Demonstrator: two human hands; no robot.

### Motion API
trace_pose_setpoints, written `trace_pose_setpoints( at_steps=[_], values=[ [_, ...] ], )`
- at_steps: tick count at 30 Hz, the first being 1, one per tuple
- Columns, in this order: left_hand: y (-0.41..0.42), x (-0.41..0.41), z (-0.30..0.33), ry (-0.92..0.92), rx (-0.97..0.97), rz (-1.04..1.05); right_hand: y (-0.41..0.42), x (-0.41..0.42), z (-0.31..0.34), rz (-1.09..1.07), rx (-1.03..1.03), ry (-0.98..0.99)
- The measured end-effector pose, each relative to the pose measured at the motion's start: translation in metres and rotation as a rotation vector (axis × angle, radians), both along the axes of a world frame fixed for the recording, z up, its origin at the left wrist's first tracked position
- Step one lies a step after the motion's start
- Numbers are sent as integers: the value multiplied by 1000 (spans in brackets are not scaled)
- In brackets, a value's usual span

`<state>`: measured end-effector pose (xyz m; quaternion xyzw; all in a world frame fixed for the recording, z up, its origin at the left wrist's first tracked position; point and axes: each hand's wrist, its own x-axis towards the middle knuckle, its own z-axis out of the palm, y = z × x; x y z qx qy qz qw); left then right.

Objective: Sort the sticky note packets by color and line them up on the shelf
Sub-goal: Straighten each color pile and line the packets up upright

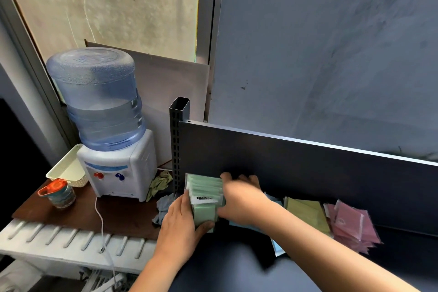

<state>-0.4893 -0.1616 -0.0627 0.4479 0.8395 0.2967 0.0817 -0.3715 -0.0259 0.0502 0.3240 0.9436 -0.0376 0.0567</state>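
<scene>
A row of several green sticky note packets (205, 193) stands upright at the left end of the dark shelf (403, 265), against its back panel. My left hand (181, 225) grips the front of that row, thumb under the nearest packet. My right hand (239, 199) is blurred; it holds the row's right side with fingers reaching to the back. To the right lie yellow packets (308, 214) and a loose heap of pink packets (353, 226). Blue packets (277, 248) show partly under my right forearm.
The shelf's perforated upright post (176, 140) stands just left of the green row. Beyond it a brown table (83, 218) carries a water dispenser (113, 140), a cream basket (68, 168), a small jar (60, 193) and crumpled cloths (161, 206).
</scene>
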Motion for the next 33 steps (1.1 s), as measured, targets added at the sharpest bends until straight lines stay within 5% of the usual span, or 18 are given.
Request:
trace_pose_setpoints(
  at_steps=[4, 10, 16, 21, 33],
  values=[
    [0, -7, 10, -22, -26, 25, 1, -1, 1, -43, -99, 53],
    [6, -10, 8, -286, -37, -12, 4, 1, 5, -7, -76, 12],
    [4, -11, 17, -433, 149, 46, -9, -8, 7, -24, -137, 72],
    [4, -14, 32, -469, 237, 16, -1, 0, 2, 20, 43, 55],
    [3, -13, 37, -484, 131, -89, -1, -1, -9, 111, 11, 5]
  ],
)
